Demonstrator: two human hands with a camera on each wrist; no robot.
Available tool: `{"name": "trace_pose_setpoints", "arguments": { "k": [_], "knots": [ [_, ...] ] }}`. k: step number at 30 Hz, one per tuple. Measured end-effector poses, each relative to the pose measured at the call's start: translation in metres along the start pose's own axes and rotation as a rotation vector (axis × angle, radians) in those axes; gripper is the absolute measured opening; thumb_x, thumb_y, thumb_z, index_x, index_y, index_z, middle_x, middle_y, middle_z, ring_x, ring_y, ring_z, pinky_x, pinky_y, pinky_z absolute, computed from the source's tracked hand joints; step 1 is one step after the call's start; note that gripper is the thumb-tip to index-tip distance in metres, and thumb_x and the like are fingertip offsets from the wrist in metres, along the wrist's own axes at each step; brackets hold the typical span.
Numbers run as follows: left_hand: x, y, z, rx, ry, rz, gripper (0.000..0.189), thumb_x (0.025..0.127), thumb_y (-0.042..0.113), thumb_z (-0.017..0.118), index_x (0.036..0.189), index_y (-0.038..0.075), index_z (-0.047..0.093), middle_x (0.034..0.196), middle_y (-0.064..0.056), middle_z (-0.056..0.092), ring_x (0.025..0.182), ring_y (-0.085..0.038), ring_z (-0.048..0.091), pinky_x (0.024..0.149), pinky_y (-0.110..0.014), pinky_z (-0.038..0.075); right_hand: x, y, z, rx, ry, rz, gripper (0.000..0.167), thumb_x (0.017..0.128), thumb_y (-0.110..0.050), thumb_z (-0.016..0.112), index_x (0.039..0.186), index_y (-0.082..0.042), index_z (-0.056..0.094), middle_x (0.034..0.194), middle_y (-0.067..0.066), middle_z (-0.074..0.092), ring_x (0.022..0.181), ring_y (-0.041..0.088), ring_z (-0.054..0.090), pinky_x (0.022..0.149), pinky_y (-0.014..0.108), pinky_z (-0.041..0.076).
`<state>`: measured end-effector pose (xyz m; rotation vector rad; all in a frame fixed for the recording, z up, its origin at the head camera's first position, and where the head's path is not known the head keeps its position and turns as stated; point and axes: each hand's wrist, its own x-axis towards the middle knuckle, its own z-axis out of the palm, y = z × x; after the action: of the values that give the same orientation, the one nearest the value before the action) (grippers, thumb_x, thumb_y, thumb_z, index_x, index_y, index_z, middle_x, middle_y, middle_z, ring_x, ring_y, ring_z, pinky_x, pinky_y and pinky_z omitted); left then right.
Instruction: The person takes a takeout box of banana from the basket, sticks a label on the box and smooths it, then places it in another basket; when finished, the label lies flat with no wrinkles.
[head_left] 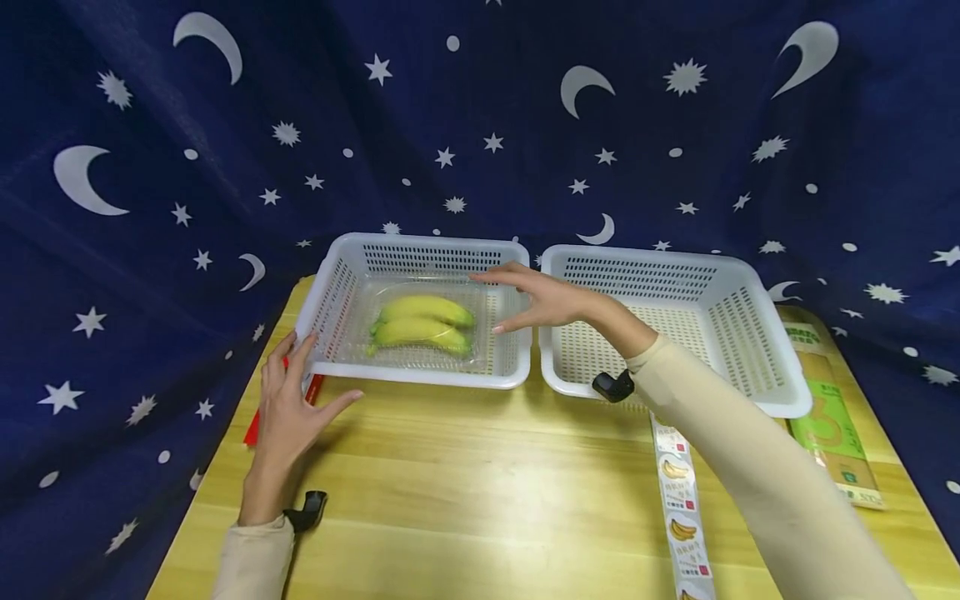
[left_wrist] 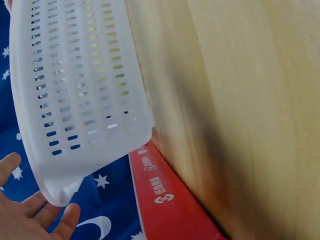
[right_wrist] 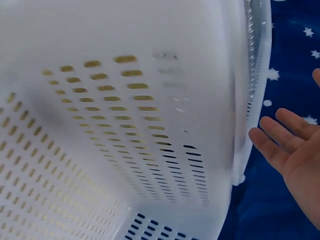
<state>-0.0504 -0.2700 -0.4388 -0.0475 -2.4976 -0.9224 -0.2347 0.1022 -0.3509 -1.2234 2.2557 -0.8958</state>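
Note:
A clear plastic box (head_left: 354,333) with yellow-green bananas (head_left: 423,321) inside lies in the left white basket (head_left: 420,376). At that basket's front left corner is my left hand (head_left: 288,408), fingers extended and thumb apart. The left wrist view has its fingers (left_wrist: 47,212) beside the basket's corner; whether they touch it is hard to tell. Over the basket's right end reaches my right hand (head_left: 547,298), thumb and fingers spread, close to the box's right side. Nothing is in its grasp. The right wrist view shows these fingers (right_wrist: 272,145) straight, beyond the neighbouring basket's wall.
A second white basket (head_left: 797,396) stands to the right. From its front, a strip of banana stickers (head_left: 684,508) runs down the wooden table (head_left: 480,492). A green and brown package (head_left: 832,417) lies at far right, and a red box (left_wrist: 172,205) lies by the left basket.

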Motion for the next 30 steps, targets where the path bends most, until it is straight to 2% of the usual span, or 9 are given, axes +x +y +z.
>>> {"name": "trace_pose_setpoints", "arguments": {
  "k": [8, 11, 16, 21, 24, 28, 30],
  "knots": [
    [-0.003, -0.014, 0.003, -0.028, 0.018, -0.021, 0.104, 0.058, 0.036, 0.095, 0.148, 0.019, 0.045, 0.153, -0.023, 0.029, 0.14, -0.044, 0.026, 0.101, -0.073, 0.03, 0.036, 0.018, -0.002, -0.081, -0.09, 0.064, 0.087, 0.083, -0.04, 0.078, 0.154, -0.017, 0.032, 0.161, 0.019, 0.017, 0.149, 0.037, 0.011, 0.117, 0.064, 0.017],
    [-0.003, -0.018, 0.003, -0.053, 0.019, -0.035, 0.099, 0.06, 0.03, 0.094, 0.147, 0.022, 0.047, 0.155, -0.019, 0.028, 0.142, -0.042, 0.024, 0.101, -0.074, 0.03, 0.045, 0.024, -0.002, -0.101, -0.122, 0.096, 0.089, 0.081, -0.042, 0.079, 0.154, -0.021, 0.032, 0.162, 0.02, 0.013, 0.15, 0.036, 0.01, 0.116, 0.064, 0.018],
    [-0.001, -0.023, 0.004, -0.087, -0.018, -0.065, 0.097, 0.062, 0.019, 0.093, 0.147, 0.027, 0.046, 0.157, -0.015, 0.026, 0.141, -0.041, 0.027, 0.099, -0.072, 0.033, 0.057, 0.03, 0.0, -0.121, -0.154, 0.127, 0.088, 0.08, -0.043, 0.079, 0.154, -0.026, 0.033, 0.162, 0.02, 0.011, 0.149, 0.038, 0.013, 0.115, 0.065, 0.02],
    [0.0, -0.027, 0.006, -0.11, -0.052, -0.098, 0.096, 0.065, 0.015, 0.092, 0.148, 0.024, 0.045, 0.152, -0.019, 0.03, 0.133, -0.039, 0.038, 0.097, -0.065, 0.04, 0.066, 0.033, 0.002, -0.154, -0.173, 0.128, 0.086, 0.082, -0.042, 0.077, 0.154, -0.026, 0.033, 0.162, 0.021, 0.012, 0.149, 0.038, 0.014, 0.115, 0.065, 0.021],
    [0.001, -0.029, 0.007, -0.111, -0.064, -0.114, 0.091, 0.069, 0.013, 0.089, 0.148, 0.021, 0.044, 0.148, -0.02, 0.034, 0.124, -0.036, 0.043, 0.093, -0.057, 0.043, 0.071, 0.035, 0.002, -0.16, -0.178, 0.115, 0.078, 0.088, -0.041, 0.072, 0.154, -0.025, 0.032, 0.162, 0.02, 0.014, 0.149, 0.038, 0.012, 0.115, 0.065, 0.019],
    [0.001, -0.03, 0.007, -0.1, -0.057, -0.129, 0.087, 0.074, 0.011, 0.085, 0.149, 0.021, 0.042, 0.144, -0.021, 0.036, 0.114, -0.032, 0.046, 0.086, -0.043, 0.04, 0.079, 0.038, 0.002, -0.145, -0.172, 0.096, 0.07, 0.094, -0.038, 0.065, 0.154, -0.023, 0.033, 0.161, 0.019, 0.02, 0.149, 0.038, 0.011, 0.117, 0.065, 0.015],
    [0.002, -0.031, 0.006, -0.094, -0.055, -0.134, 0.088, 0.075, 0.012, 0.085, 0.15, 0.022, 0.041, 0.143, -0.021, 0.037, 0.113, -0.031, 0.046, 0.084, -0.04, 0.039, 0.082, 0.039, 0.002, -0.13, -0.172, 0.1, 0.07, 0.093, -0.037, 0.066, 0.154, -0.022, 0.033, 0.161, 0.015, 0.023, 0.15, 0.037, 0.01, 0.118, 0.063, 0.014]
  ]
}}
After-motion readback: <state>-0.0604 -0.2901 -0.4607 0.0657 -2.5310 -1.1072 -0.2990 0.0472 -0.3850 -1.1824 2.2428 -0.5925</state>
